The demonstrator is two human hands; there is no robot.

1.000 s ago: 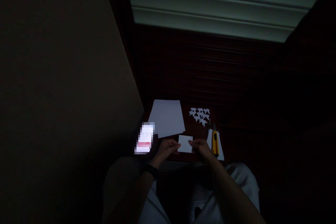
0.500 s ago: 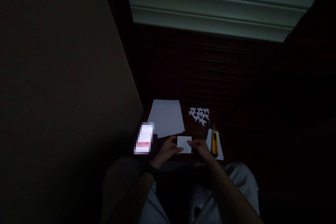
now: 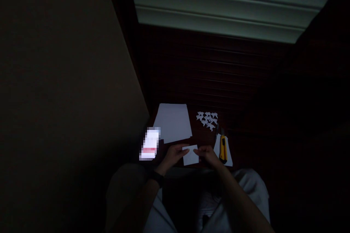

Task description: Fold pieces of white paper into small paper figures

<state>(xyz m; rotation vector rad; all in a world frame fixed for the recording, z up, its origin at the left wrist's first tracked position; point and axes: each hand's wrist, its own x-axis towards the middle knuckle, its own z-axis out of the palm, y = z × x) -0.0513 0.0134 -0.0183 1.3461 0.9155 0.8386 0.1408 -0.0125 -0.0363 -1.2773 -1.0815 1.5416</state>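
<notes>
A small white square of paper (image 3: pixel 190 157) is held between my two hands, slightly tilted, just above the near part of the dark table. My left hand (image 3: pixel 174 154) pinches its left side, thumb on top and fingers behind. On the other side, my right hand (image 3: pixel 208 156) grips the right edge, its thumb also on the upper face. Under and beside the right hand lies a yellow utility knife (image 3: pixel 223 149) on some white paper pieces (image 3: pixel 229 160). Fingers behind the square are partly hidden.
A stack of large white paper sheets (image 3: pixel 173 122) lies at the back left. Several small folded paper pieces (image 3: pixel 207 119) are grouped at the back right. A lit, pixelated phone-like screen (image 3: pixel 150 143) sits at the left. A wall (image 3: pixel 68 80) rises on the left; the scene is dim.
The paper square has turned slightly and come a little nearer to me. Both thumbs now press near its top; the left thumb has moved up from the lower left corner.
</notes>
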